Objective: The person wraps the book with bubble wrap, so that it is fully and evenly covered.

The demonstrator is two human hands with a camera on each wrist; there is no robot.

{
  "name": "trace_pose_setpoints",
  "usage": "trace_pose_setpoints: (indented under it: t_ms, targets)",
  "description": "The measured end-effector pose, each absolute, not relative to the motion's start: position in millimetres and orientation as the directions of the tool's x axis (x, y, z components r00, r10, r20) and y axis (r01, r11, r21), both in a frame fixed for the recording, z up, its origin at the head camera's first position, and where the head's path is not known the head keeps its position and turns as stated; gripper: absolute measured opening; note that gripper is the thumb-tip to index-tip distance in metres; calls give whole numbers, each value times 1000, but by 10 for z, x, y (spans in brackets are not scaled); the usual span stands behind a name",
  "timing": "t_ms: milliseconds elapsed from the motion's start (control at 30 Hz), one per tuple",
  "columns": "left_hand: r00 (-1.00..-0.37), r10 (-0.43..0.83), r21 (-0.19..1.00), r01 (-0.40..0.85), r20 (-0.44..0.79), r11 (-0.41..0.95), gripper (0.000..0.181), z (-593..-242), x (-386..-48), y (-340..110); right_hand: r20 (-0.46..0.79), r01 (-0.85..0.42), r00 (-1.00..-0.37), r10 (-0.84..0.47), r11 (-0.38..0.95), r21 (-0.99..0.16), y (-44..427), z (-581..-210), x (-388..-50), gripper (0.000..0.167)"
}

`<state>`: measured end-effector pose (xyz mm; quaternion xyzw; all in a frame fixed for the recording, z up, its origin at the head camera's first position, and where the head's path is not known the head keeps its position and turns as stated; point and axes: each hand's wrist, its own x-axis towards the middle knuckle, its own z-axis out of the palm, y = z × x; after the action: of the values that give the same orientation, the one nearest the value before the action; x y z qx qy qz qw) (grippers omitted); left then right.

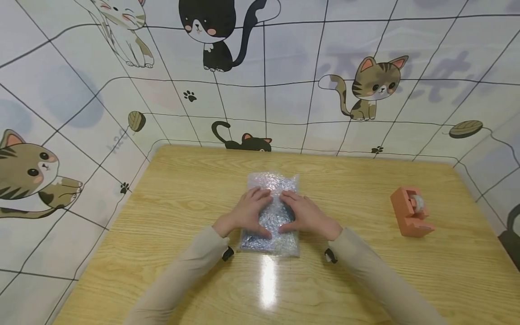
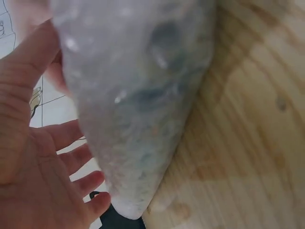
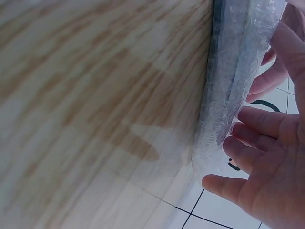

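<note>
A flat bundle in clear bubble wrap [image 1: 273, 180] lies on the wooden table, its contents showing only as a dark, blurred shape. My left hand [image 1: 249, 212] rests on its left half and my right hand [image 1: 306, 215] on its right half, fingers spread and thumbs pointing inward. The left wrist view shows the wrap [image 2: 138, 95] with the left hand [image 2: 45, 157] along it, fingers loosely bent. In the right wrist view the right hand's fingertips touch the wrap [image 3: 233, 71], and that hand [image 3: 271, 157] is relaxed.
An orange tape dispenser [image 1: 410, 214] with a roll of clear tape stands at the right of the wooden table [image 1: 183, 189]. Behind the table and at its sides hangs a white gridded cloth [image 1: 284, 104] printed with cats.
</note>
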<state>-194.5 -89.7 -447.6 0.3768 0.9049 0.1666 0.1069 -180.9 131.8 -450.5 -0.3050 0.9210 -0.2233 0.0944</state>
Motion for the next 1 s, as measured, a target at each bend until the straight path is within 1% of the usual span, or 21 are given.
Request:
trace_pose_setpoints:
  t_ms: [133, 300, 467, 800, 1000]
  targets:
    - [-700, 708, 373, 636, -90, 676, 109, -4488, -1912, -943, -41, -520, -795, -605, 715, -467, 1301, -4509, -1807, 96]
    - [-673, 734, 384, 657, -88, 649, 113, -4528, -1898, -998, -37, -520, -798, -601, 719, -461, 1301, -4519, -1805, 96]
    - [-670, 737, 385, 658, -93, 647, 114, -4540, -1881, -996, -30, -528, -795, -605, 717, -456, 1301, -4528, -1803, 96]
    - [-665, 740, 337, 677, -98, 654, 112, -4513, -1876, -974, -14, -541, -791, -612, 709, -453, 1314, -4529, -1790, 95]
    - [-664, 735, 310, 677, -135, 668, 113, -4509, -1866, -975, 7, -575, -768, -640, 685, -447, 1330, -4500, -1759, 90]
